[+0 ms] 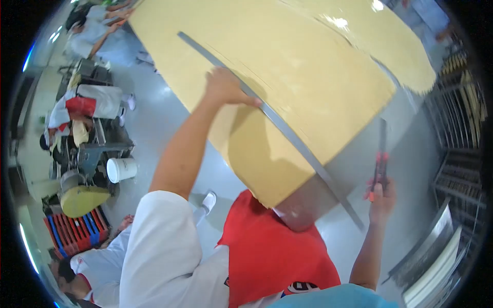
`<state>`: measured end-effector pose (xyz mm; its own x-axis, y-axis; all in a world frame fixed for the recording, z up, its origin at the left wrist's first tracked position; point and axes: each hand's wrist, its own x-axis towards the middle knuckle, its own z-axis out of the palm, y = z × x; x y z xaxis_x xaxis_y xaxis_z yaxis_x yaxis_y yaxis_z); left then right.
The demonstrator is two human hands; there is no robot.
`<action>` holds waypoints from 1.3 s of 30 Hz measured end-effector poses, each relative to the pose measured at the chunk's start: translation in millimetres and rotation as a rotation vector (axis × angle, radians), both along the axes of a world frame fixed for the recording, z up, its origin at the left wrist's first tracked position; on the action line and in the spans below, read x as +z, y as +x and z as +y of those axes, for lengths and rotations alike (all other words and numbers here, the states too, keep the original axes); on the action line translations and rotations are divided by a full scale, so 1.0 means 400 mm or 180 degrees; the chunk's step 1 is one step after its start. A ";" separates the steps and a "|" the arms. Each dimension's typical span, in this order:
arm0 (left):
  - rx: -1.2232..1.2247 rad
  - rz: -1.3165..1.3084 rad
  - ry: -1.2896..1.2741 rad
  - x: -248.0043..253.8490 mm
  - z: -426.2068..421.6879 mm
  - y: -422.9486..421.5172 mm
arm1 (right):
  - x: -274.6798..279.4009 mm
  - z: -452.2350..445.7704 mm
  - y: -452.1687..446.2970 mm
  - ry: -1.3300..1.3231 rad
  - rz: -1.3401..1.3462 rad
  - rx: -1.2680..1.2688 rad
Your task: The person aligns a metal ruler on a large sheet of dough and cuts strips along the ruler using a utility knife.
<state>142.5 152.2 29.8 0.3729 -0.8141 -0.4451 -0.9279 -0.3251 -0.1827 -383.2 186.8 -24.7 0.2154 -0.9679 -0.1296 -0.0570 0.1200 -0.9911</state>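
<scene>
A large flat yellow sheet (303,66) covers much of the table, whose bare grey corner (303,205) shows near my red apron. Across the sheet lies a long grey metal straightedge (292,136), its near end sticking out past the sheet's edge. My left hand (226,88) presses on the straightedge, thumb and fingers spread along it. At the right, my right hand (382,197) is closed around the handle of a knife (381,159), blade pointing away from me, apart from the sheet. A second yellow piece (405,56) with an uneven edge lies at the far right.
Metal racks (454,118) stand at the right, with leaning trays (431,256) below. On the left are a white bucket (121,170), stacked red crates (77,231) and a cart (100,154). Several people in white work at the left; another person (429,18) is at the top right.
</scene>
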 end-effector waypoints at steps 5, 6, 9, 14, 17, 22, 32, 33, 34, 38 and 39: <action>-0.0043 -0.0125 -0.0425 -0.012 0.038 -0.009 | 0.096 -0.174 0.508 -0.0712 0.0901 0.1365; -0.0018 -0.0174 -0.0484 -0.015 0.041 -0.009 | 0.090 -0.198 0.623 -0.0970 0.1067 0.1445; 0.0015 -0.0072 -0.0585 -0.017 0.050 -0.002 | 0.063 -0.264 0.963 -0.1844 0.1079 0.1739; -0.0052 0.0219 -0.1003 -0.038 0.075 0.023 | 0.020 -0.361 1.439 -0.2390 0.1737 0.1928; -0.0032 0.0406 -0.0763 -0.020 0.064 0.038 | 0.014 -0.394 1.594 -0.2342 0.2029 0.1862; -0.0088 0.0184 -0.0825 -0.061 0.060 0.038 | -0.025 -0.437 1.713 -0.2534 0.2313 0.1958; -0.0148 0.0239 -0.0868 -0.074 0.055 0.039 | -0.019 -0.463 1.744 -0.2656 0.2517 0.2105; -0.0159 0.0186 -0.0948 -0.083 0.055 0.034 | -0.009 -0.469 1.760 -0.2670 0.2586 0.2149; -0.0161 0.0188 -0.0950 -0.094 0.055 0.028 | 0.009 -0.473 1.776 -0.2686 0.2655 0.2194; 0.0021 0.0593 -0.1900 -0.136 0.063 0.036 | 0.076 -0.473 1.854 -0.2379 0.2833 0.2303; 0.0032 0.0765 -0.2163 -0.141 0.066 0.037 | 0.085 -0.483 1.871 -0.2468 0.3053 0.2443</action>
